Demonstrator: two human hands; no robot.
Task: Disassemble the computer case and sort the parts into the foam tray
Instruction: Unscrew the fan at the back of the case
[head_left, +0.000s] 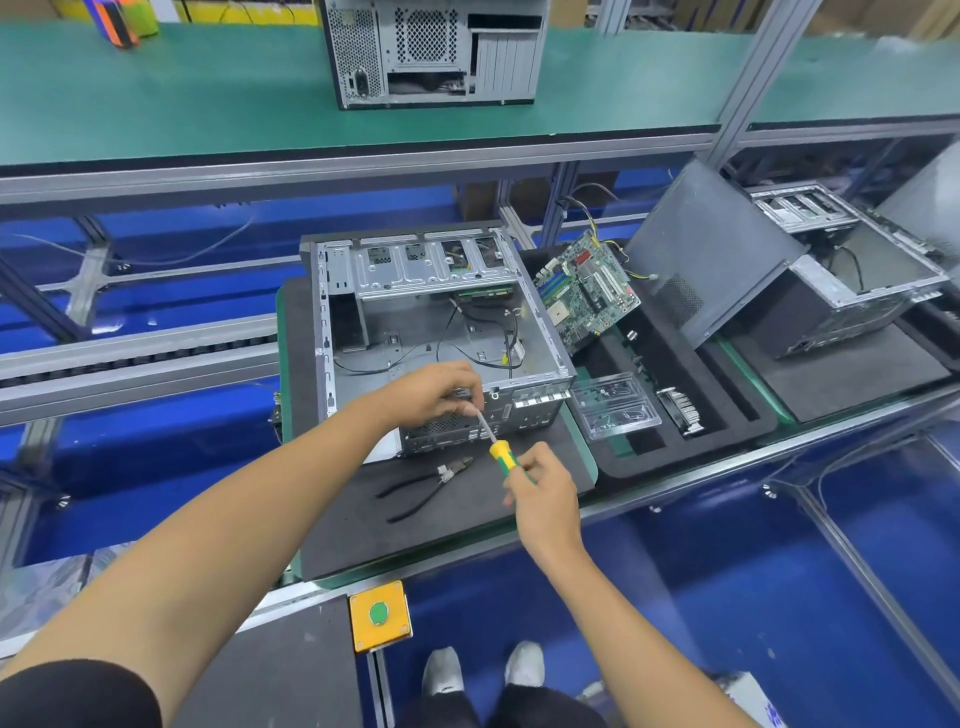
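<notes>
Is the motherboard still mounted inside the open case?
No. The motherboard leans outside the open case, to its right at the foam tray, while the case floor shows only loose cables.

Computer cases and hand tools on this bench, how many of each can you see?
Computer cases: 3, open one being worked on, closed one on shelf, stripped one at right
Screwdrivers: 1, held by both hands
Pliers: 1
Total: 5

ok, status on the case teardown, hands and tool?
Right hand grips screwdriver, tip at the case rear edge. Left hand steadies the shaft there. Motherboard already out, by foam tray. Pliers lie clear.
</notes>
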